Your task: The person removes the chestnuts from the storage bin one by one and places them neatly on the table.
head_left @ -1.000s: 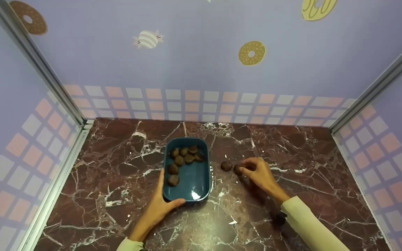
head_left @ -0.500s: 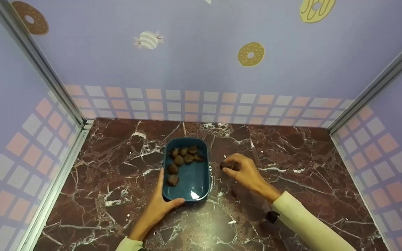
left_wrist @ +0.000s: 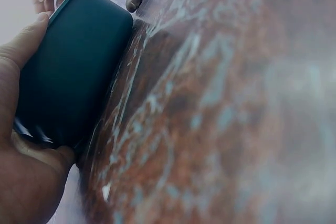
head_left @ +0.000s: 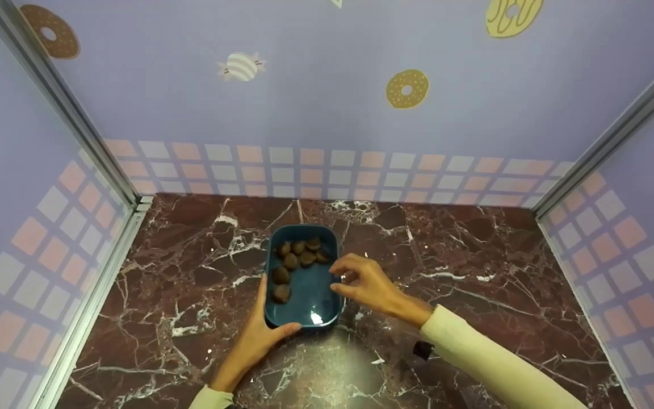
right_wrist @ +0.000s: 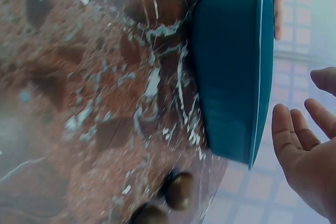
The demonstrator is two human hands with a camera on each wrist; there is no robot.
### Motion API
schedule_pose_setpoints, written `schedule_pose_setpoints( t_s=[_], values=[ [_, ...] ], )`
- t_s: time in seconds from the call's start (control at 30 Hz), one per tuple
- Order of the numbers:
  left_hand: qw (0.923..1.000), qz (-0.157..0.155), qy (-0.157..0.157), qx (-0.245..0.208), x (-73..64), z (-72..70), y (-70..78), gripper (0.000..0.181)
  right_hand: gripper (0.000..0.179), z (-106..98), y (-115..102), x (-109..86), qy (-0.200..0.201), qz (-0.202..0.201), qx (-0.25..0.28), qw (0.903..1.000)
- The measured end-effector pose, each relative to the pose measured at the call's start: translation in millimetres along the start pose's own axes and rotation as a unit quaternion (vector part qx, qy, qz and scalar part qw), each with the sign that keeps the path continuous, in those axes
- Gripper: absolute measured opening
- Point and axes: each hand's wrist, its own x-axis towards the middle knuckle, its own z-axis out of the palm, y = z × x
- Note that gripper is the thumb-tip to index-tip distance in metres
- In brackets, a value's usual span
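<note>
At the far left, a patterned left wall (head_left: 37,210) is seen first, and then a pale left sleeve (head_left: 211,400) is met at the near edge. From it the left hand (head_left: 259,333) is stretched, and the container (head_left: 306,300), blue-green and upright on the dark marbled surface (head_left: 191,307), is grasped by its near-left corner: fingers laid along the left wall, thumb along the near end.

Inside, brown chestnuts (head_left: 281,293) are bunched at the far end and strung down the left side; the near-right floor is left bare. And over the right rim, the right hand (head_left: 371,286) is poised! Thumb and fingers are parted and nothing is seen between them; by the right wrist view, the rim is not touched.

Two loose chestnuts (right_wrist: 179,190) are found on the surface to the right of the container, hidden from the head view, probably by the right hand. Further right, a small dark object (head_left: 422,350) is glimpsed beside the pale right sleeve (head_left: 491,358).

The step in hand is judged to be an empty-fingered reach for a chestnut inside. By the next move, it seems, fingertips dipped past the rim and a light pinch are called for, with the container kept steady.
</note>
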Motion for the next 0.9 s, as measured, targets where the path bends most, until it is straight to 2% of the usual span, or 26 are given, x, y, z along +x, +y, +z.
schedule_pose_setpoints(
  t_s=[0.13,0.37,0.73,0.9],
  values=[
    [1.0,-0.001,0.001,0.008,0.0,0.5,-0.5,0.133,0.026,10,-4,6.8,-0.019,-0.022,-0.036,0.9989],
    [1.0,-0.006,0.001,0.004,-1.7,2.6,-0.6,0.132,0.027,28,-3,18.6,-0.053,-0.035,-0.058,0.9962],
    [0.9996,-0.02,0.001,0.02,-2.4,1.1,0.6,0.13,0.034,50,2,37.5,-0.116,-0.027,-0.091,0.9887],
    [0.9997,-0.017,-0.004,0.017,-1.4,-0.3,1.8,0.13,0.034,57,1,46.6,-0.123,-0.031,-0.123,0.9843]
  ],
)
